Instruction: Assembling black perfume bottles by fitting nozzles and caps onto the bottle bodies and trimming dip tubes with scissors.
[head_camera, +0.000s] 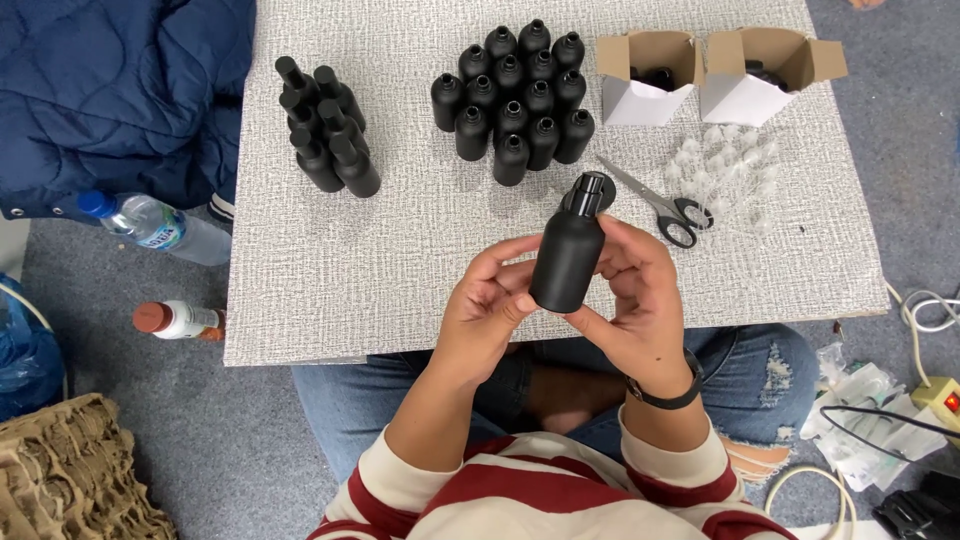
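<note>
A matte black bottle (568, 255) with a black pump cap on top is held between both hands above the near edge of the grey textured table (400, 250). My left hand (490, 300) grips its lower left side with the fingertips. My right hand (640, 300) wraps the bottle from the right; a dark band sits on that wrist. Behind the hands stand several open black bottles without caps (515, 100). Further left lie several capped black bottles (328, 125) in a pile.
Scissors (665, 205) lie just right of the held bottle, beside a heap of clear plastic parts (725, 160). Two open white cartons (645, 75) (760, 70) stand at the back right. A blue jacket, two drink bottles and cables lie on the floor.
</note>
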